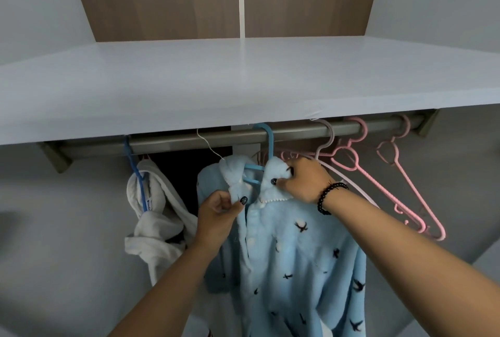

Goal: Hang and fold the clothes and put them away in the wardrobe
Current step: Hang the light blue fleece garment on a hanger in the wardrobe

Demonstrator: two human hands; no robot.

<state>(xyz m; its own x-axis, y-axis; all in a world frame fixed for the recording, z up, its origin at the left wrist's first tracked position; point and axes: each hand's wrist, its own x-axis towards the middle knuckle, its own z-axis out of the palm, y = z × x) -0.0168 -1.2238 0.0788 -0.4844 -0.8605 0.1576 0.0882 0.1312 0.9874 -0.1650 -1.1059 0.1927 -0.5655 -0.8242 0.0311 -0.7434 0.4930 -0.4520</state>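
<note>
No readable text, labels, brands, numbers or signs anywhere in view. The light blue garment (pixel 292 250) carries only a scattered print of small dark bird shapes, from centre toward 5 o'clock, no lettering among them. The white garment (pixel 154 217) at 8 o'clock shows no tag or print. The pink hangers (pixel 400 182) at 3 o'clock and the blue hanger (pixel 266 136) near centre bear no legible marking. The shelf (pixel 243 79) at 12 o'clock is plain.

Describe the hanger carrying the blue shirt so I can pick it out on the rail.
Under the white shelf runs a grey rail. Near its middle hangs the light blue hanger, inside the bird-print blue shirt. Hangers to its right are pink and bare; the darker blue hanger leftward holds white cloth.
</note>
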